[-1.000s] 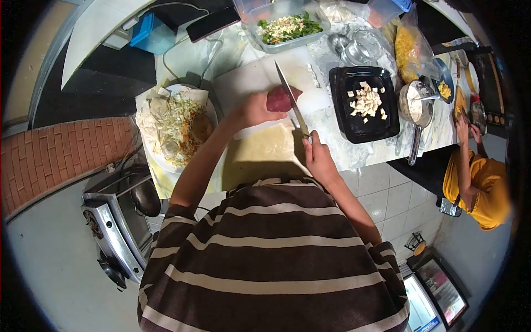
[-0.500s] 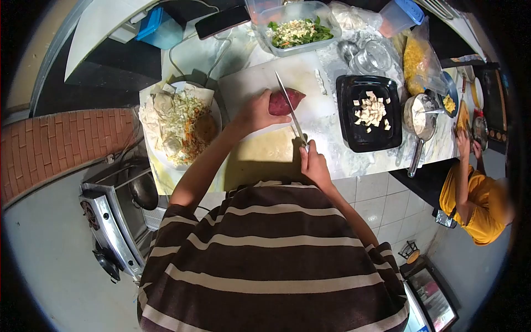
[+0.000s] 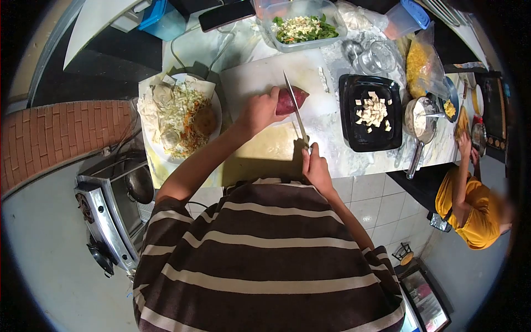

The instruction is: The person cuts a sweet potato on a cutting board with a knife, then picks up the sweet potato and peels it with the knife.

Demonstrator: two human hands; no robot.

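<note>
A purple-red sweet potato (image 3: 286,103) lies on the white cutting board (image 3: 240,83), its pointed end toward the right. My left hand (image 3: 258,113) is closed around its left end. The handle of a long kitchen knife (image 3: 300,120) is in my closed right hand (image 3: 317,169), near the board's front edge. Its blade slants across the sweet potato, close to the pointed end, with the tip beyond it. To the right of the board, a black tray (image 3: 349,139) carries pale diced cubes (image 3: 371,110).
At left sits a plate (image 3: 218,119) of shredded vegetables. Behind the board are a phone (image 3: 227,15) and a plastic container (image 3: 338,36) of greens. A small pan (image 3: 420,130) stands right of the tray. A person in yellow (image 3: 470,207) works at far right.
My left hand's grip has shifted back toward the sweet potato's left end, leaving more of it showing. The knife still lies across it near the pointed end. The view has shifted slightly.
</note>
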